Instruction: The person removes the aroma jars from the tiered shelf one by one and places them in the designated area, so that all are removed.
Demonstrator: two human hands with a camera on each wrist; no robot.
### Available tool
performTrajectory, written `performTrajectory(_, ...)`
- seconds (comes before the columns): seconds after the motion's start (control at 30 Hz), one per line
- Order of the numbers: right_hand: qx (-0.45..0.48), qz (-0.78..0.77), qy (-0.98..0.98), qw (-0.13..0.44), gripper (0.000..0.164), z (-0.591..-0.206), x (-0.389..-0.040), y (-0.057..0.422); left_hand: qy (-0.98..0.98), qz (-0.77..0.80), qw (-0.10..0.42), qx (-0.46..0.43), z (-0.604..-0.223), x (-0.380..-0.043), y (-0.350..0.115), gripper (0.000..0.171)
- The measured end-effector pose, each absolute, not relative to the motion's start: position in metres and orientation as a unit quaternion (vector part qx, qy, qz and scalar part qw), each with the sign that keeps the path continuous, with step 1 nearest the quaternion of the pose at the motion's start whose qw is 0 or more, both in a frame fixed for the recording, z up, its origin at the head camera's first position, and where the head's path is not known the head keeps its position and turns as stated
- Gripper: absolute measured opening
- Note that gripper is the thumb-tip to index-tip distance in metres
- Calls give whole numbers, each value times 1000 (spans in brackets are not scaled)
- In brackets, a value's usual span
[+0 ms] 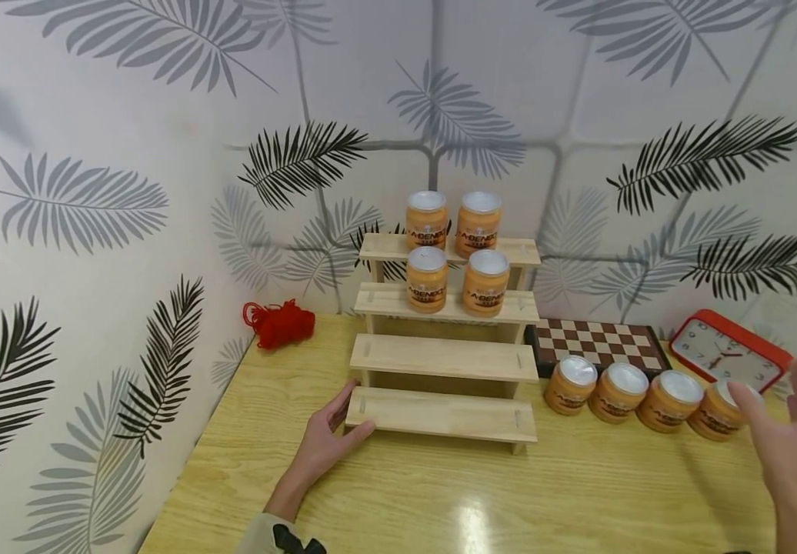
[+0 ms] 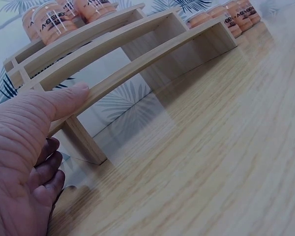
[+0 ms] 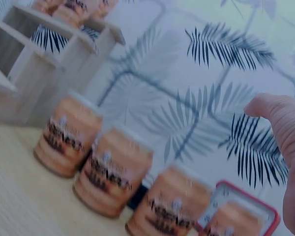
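Head view: the left hand rests open against the near left corner of the pale wooden stepped rack; its two lower steps lie bare. The right hand hovers, fingers spread, beside the rightmost of four orange jars on the glossy table.

Left wrist view: the thumb touches the lowest step's edge.

Right wrist view: blurred round jars stand side by side, the hand holding nothing.

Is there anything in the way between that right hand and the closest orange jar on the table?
Nothing visible stands between them. The right hand hovers open just beside the rightmost orange jar in the row of four on the table. The red clock stands behind the jar, not between.
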State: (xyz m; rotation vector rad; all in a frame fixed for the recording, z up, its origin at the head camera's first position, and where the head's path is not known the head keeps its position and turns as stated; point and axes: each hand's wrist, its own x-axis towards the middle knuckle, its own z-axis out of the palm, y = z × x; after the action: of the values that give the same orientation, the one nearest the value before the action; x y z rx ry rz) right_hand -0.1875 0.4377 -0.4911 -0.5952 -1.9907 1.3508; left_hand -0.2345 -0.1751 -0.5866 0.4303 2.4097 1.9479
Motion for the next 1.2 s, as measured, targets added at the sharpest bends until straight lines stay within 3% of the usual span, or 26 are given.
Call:
performTrajectory(0.17,-177,546,-755,318,76,-470,-193,413,769,624,6,139,-586,-234,-175,84)
performTrajectory(0.6,-19,620,-755,214,76,-461,-208,368,770,622,3,142,-588,-235,-174,85)
performTrajectory(1.2,65,579,-788,199,75,-453,-239,311,768,626,18,134,-584,-233,-175,87)
